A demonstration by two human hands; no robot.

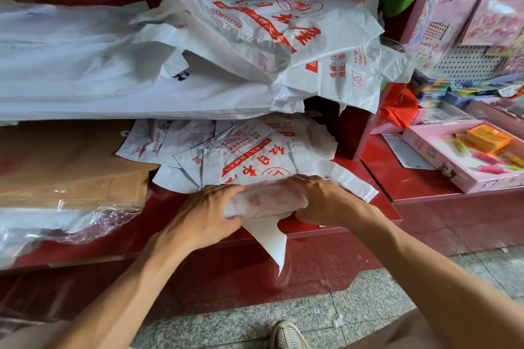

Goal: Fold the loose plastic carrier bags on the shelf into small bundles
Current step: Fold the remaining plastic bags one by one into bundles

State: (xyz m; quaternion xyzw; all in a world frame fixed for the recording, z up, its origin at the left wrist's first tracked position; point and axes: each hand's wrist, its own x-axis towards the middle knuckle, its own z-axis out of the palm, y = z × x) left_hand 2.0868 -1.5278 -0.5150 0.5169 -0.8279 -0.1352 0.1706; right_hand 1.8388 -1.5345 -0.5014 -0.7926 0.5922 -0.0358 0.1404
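A white carrier bag with red print is rolled into a thick bundle [265, 200] at the front edge of the red shelf [365, 201]. My left hand [208, 211] grips its left end and my right hand [317, 198] grips its right end. A loose white flap [272, 241] hangs from the bundle below the shelf edge. Just behind the bundle lie flat printed bags [235, 150]. A loose heap of printed bags [272, 31] is piled higher up at the back.
Brown paper bags [71, 173] in clear wrap sit at the left, under a wide stack of plain white bags [85, 65]. At the right stands a pink display rack [467, 22] and a pink tray of pens [476, 156]. My shoe [286, 334] is on the speckled floor.
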